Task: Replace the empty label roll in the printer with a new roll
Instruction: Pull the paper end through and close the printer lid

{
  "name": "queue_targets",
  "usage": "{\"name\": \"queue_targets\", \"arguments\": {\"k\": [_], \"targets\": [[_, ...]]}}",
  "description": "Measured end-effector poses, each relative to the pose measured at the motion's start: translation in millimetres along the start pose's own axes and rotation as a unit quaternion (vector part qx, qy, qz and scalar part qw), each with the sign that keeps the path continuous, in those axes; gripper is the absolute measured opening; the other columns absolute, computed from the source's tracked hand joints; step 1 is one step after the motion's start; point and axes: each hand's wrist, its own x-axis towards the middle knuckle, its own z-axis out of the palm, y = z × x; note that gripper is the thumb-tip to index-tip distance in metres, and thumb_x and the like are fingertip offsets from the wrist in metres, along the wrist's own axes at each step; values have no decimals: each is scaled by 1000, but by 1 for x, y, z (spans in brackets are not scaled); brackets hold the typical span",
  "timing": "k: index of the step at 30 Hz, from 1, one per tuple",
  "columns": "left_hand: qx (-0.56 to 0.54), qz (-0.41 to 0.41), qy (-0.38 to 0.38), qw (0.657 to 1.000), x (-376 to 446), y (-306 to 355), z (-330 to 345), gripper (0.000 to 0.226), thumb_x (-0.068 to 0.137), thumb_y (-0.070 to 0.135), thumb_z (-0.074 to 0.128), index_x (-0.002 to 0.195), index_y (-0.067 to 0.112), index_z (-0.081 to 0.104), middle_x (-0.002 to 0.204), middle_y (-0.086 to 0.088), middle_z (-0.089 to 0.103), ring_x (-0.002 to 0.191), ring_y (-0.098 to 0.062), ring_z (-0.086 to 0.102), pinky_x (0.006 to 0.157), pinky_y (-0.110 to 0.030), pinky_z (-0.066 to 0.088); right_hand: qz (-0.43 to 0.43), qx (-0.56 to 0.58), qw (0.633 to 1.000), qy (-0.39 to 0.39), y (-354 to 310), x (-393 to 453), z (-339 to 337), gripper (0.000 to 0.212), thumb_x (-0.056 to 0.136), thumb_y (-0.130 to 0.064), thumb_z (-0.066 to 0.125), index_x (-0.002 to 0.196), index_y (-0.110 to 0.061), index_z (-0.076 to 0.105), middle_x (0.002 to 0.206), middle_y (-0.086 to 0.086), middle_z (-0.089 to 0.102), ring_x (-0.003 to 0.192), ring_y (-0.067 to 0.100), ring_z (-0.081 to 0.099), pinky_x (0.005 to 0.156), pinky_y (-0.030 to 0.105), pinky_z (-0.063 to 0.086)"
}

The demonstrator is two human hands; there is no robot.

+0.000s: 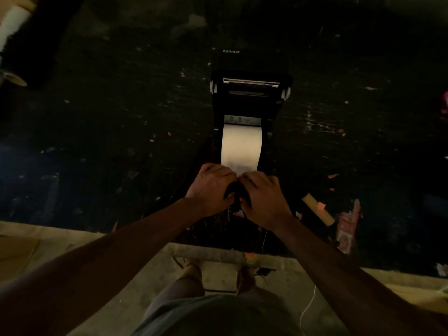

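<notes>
A black label printer (251, 98) stands open in the middle of a dark table, its lid tipped back. A white strip of label paper (241, 146) runs from inside it toward me. My left hand (211, 187) and my right hand (263, 197) meet at the near end of the strip, fingers pinched on its edge. They cover the front of the printer, where a dark rounded part shows between them. A bare cardboard core (317, 212) lies on the table to the right of my right hand.
The dark table top (121, 141) is scuffed and littered with small paper scraps. A white roll (12, 23) sits at the far left corner. A red packet (345, 234) lies near the front edge on the right. A white cable (308, 309) hangs below.
</notes>
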Motion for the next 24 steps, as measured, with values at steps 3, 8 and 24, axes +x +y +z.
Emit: {"name": "queue_targets", "arguments": {"k": [3, 8, 24], "targets": [[-16, 8, 1, 1000, -2, -2, 0, 38, 74, 43, 57, 101, 22, 72, 100, 1, 70, 98, -25, 67, 93, -41, 42, -2, -1, 1000, 4, -2, -1, 3, 43, 80, -33, 62, 119, -14, 65, 119, 5, 61, 118, 30, 56, 93, 44, 43], [-47, 24, 18, 998, -6, -2, 0, 23, 74, 35, 60, 91, 24, 70, 93, 2, 67, 92, -24, 66, 84, -40, 46, 5, 28, 999, 25, -3, 1, -1, 25, 76, -30, 58, 97, -18, 65, 100, 4, 59, 103, 31, 58, 81, 42, 42], [-138, -29, 5, 990, 5, -9, -15, 19, 83, 24, 66, 99, 28, 75, 93, 3, 76, 83, -19, 71, 72, -39, 59, -4, 143, 990, 2, 9, 22, -22, 6, 79, -12, 68, 84, -14, 70, 87, 7, 65, 84, 29, 63, 68, 40, 54]]}}
